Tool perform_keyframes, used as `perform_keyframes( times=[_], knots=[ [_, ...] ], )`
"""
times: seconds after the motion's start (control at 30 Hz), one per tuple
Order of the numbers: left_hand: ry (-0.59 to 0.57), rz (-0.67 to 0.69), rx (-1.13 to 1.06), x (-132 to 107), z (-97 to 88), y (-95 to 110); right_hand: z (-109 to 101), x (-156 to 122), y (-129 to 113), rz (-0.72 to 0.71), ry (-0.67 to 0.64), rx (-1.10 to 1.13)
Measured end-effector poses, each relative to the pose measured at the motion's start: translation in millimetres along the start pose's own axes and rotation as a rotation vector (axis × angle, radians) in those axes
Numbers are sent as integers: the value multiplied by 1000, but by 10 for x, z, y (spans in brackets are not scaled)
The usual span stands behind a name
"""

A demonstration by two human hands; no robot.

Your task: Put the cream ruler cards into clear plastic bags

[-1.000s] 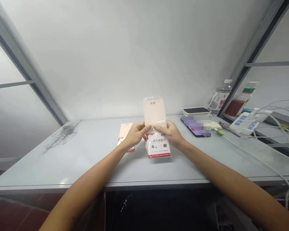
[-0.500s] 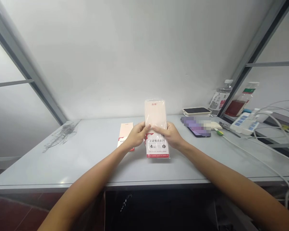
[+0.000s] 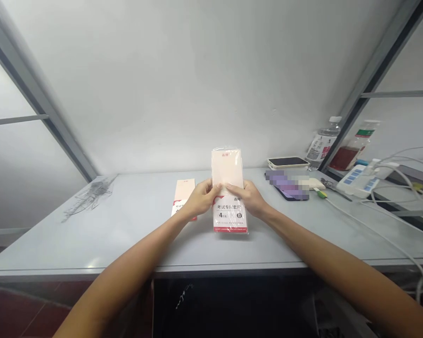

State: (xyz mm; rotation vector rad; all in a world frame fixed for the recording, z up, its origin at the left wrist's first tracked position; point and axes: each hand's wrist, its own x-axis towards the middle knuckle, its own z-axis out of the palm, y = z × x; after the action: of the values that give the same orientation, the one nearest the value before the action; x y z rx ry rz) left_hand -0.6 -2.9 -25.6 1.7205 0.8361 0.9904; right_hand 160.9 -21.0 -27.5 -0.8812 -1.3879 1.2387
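Both of my hands grip a ruler set packet (image 3: 227,171) in a clear plastic sleeve, held upright just above the desk. It has a pale pink top, a white lower part with Chinese print and a "4", and a red strip at the bottom. My left hand (image 3: 204,196) pinches its left edge, thumb on the front. On the right edge, my right hand (image 3: 250,197) does the same, its thumb close to the left one. The fingers behind the packet are hidden. A similar pink and white packet (image 3: 185,188) lies on the desk, partly covered by my left hand.
On the right of the grey desk (image 3: 127,244) lie a phone in a pale case (image 3: 289,163), a purple item (image 3: 285,185) partly blurred out, and a white power strip (image 3: 359,178) with tangled cables. Two bottles, one clear (image 3: 322,143) and one with red liquid (image 3: 348,152), stand behind.
The packet has dipped slightly and its tilt has changed, so light now glints off the sleeve. Both thumbs have shifted a little on its front. The grip stays the same.
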Motion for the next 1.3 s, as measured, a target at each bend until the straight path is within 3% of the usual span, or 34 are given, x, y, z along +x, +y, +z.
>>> perform_keyframes(
  times=[0.5, 0.7, 0.83, 0.97, 1.1, 1.2, 1.3],
  knots=[
    [62, -20, -86, -10, 29, -2, 39, -20, 24, 51, -20, -37],
    [-24, -103, 0, 1, -63, 153, -9, 6, -18, 84, -3, 1],
    [-79, -355, 245, 18, -188, 163, -97, 47, 23, 161, -46, -215],
    [-159, -580, 689, 7, -209, 134, -132, 67, 133, 260, -121, -503],
    [-139, -575, 1051, -30, -158, 133, -89, 73, 200, 292, -99, -842],
    [-103, -531, 1153, -49, -144, 128, -58, 77, 193, 217, -84, -1119],
    [-85, -514, 1199, -62, -143, 108, -54, 77, 173, 187, -82, -1243]
  ],
)
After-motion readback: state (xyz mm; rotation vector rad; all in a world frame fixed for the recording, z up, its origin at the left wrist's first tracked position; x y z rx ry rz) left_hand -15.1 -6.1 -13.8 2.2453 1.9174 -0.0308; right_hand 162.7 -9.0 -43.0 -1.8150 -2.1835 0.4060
